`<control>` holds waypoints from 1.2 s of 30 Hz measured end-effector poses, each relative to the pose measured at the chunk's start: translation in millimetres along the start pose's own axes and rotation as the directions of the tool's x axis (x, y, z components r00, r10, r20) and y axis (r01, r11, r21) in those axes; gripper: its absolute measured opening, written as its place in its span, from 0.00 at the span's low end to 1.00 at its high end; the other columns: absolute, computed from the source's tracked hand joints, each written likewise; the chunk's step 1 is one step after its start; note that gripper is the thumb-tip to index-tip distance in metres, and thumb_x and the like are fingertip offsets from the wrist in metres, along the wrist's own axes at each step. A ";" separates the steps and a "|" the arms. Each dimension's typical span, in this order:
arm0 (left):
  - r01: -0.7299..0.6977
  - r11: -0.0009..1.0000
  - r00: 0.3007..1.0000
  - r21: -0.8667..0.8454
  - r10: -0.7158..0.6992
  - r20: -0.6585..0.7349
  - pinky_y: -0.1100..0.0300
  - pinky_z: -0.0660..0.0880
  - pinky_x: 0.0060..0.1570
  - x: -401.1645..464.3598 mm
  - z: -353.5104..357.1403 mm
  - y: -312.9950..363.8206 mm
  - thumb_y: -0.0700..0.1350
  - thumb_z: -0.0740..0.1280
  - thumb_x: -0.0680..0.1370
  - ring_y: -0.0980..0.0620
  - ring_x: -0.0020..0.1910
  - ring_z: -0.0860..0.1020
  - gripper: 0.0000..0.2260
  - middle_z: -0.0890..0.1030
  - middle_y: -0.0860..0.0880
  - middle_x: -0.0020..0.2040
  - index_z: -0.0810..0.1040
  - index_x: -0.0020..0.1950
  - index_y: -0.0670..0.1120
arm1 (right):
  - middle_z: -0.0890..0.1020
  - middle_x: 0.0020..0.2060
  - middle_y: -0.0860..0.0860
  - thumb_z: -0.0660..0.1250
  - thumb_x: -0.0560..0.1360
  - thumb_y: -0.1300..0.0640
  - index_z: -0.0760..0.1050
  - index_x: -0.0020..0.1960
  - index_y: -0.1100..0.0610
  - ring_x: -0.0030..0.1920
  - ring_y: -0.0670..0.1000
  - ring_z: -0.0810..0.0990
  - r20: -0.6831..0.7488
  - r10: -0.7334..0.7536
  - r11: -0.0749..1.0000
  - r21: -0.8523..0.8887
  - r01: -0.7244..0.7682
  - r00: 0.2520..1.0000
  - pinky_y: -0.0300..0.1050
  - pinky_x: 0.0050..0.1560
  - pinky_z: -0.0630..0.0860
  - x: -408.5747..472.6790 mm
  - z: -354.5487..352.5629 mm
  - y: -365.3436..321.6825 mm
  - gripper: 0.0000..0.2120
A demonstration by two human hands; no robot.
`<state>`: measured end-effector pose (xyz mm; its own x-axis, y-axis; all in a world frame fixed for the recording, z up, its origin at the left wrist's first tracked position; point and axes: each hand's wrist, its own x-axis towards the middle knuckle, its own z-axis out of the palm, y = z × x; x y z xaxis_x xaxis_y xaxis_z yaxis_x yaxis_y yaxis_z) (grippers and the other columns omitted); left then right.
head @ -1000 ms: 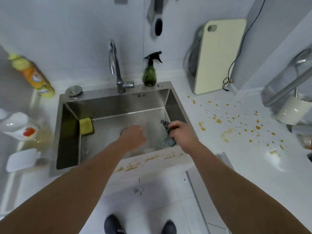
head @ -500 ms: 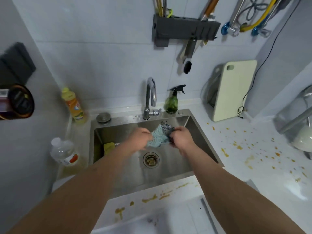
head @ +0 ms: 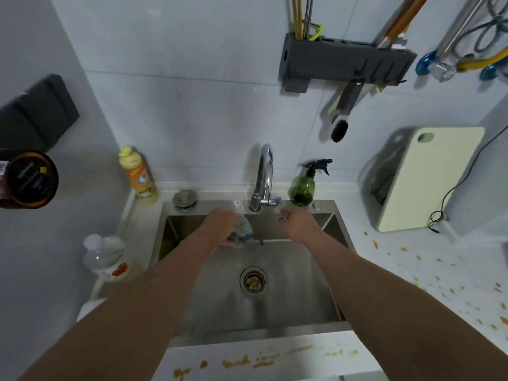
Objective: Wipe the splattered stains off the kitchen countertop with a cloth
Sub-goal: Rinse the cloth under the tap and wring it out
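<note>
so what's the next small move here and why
Probably turn the faucet lever on with the right hand, which sits just beside it. The left hand holds the cloth bunched under the spout, no water is visibly running, and the countertop stains remain unwiped.

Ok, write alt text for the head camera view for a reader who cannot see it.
Over a steel sink, a person's left hand grips a bunched blue cloth below the faucet while the right hand reaches toward the faucet handle. Yellow-brown stains spatter the white countertop to the right and along its front edge.
</note>
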<state>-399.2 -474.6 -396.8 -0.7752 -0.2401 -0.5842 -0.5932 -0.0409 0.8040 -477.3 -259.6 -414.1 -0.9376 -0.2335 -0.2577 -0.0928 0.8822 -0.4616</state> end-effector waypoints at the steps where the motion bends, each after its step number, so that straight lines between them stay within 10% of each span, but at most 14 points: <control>1: 0.033 0.998 0.999 -0.056 -0.033 0.003 0.56 0.82 0.31 2.7 3.2 1.6 0.37 0.69 0.80 0.45 0.41 0.85 0.04 0.84 0.39 0.51 0.80 0.52 0.36 | 0.81 0.57 0.53 0.63 0.76 0.58 0.76 0.66 0.48 0.52 0.55 0.82 0.030 -0.021 0.998 -0.055 0.022 0.999 0.52 0.56 0.81 10.5 -1.7 -0.3 0.19; 10: 0.102 0.985 0.995 -0.142 -0.103 -0.001 0.41 0.79 0.63 15.7 38.9 13.6 0.30 0.63 0.82 0.35 0.62 0.81 0.16 0.80 0.32 0.64 0.76 0.69 0.35 | 0.73 0.64 0.57 0.58 0.79 0.56 0.66 0.75 0.50 0.61 0.60 0.75 0.169 -0.198 0.759 -0.597 0.260 0.966 0.55 0.51 0.74 78.0 2.8 14.0 0.24; 20: 0.006 0.996 0.997 -0.094 -0.013 -0.079 0.52 0.84 0.46 34.0 46.6 7.2 0.42 0.73 0.79 0.42 0.46 0.85 0.11 0.85 0.37 0.51 0.84 0.57 0.36 | 0.72 0.68 0.54 0.59 0.79 0.49 0.57 0.78 0.39 0.66 0.60 0.71 0.163 -0.018 0.781 -0.614 0.116 0.986 0.60 0.62 0.71 94.7 0.7 27.4 0.28; 22: -0.020 0.998 0.995 -0.062 0.015 -0.096 0.60 0.79 0.34 39.9 51.4 7.3 0.44 0.72 0.80 0.47 0.37 0.82 0.10 0.85 0.40 0.44 0.85 0.54 0.36 | 0.78 0.63 0.51 0.58 0.79 0.51 0.67 0.73 0.43 0.60 0.55 0.76 0.114 -0.153 0.854 -0.485 0.189 0.982 0.50 0.58 0.76 83.7 5.0 12.9 0.22; 25: -0.053 0.999 0.990 0.007 0.054 -0.129 0.55 0.78 0.44 49.0 60.8 6.2 0.41 0.67 0.83 0.46 0.43 0.80 0.08 0.82 0.41 0.46 0.84 0.55 0.38 | 0.80 0.39 0.37 0.60 0.77 0.64 0.83 0.48 0.49 0.38 0.39 0.77 0.121 -0.227 0.944 0.272 0.188 0.966 0.32 0.38 0.71 52.7 12.9 -13.9 0.15; 30: -0.154 0.781 0.962 0.605 0.259 -0.088 0.55 0.73 0.61 40.7 53.5 5.1 0.42 0.56 0.87 0.43 0.65 0.79 0.14 0.82 0.45 0.65 0.80 0.65 0.40 | 0.83 0.37 0.53 0.62 0.75 0.66 0.81 0.37 0.55 0.41 0.52 0.80 0.194 -0.200 0.514 0.855 -0.065 0.960 0.41 0.43 0.75 9.8 25.7 -29.4 0.13; 36: -0.073 0.997 0.992 -0.020 0.070 -0.104 0.62 0.79 0.41 47.8 28.3 -9.8 0.51 0.65 0.84 0.48 0.50 0.85 0.16 0.86 0.45 0.52 0.83 0.61 0.40 | 0.84 0.56 0.61 0.69 0.79 0.57 0.81 0.59 0.65 0.59 0.61 0.82 0.218 -0.169 0.371 0.918 -0.143 0.961 0.56 0.63 0.77 1.8 43.7 -43.1 0.12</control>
<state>-436.5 -458.1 -435.7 -0.7883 -0.3416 -0.5117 -0.5308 -0.0429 0.8464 -460.3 -315.9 -431.7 -0.8127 -0.4622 -0.3547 0.4070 -0.0147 -0.9133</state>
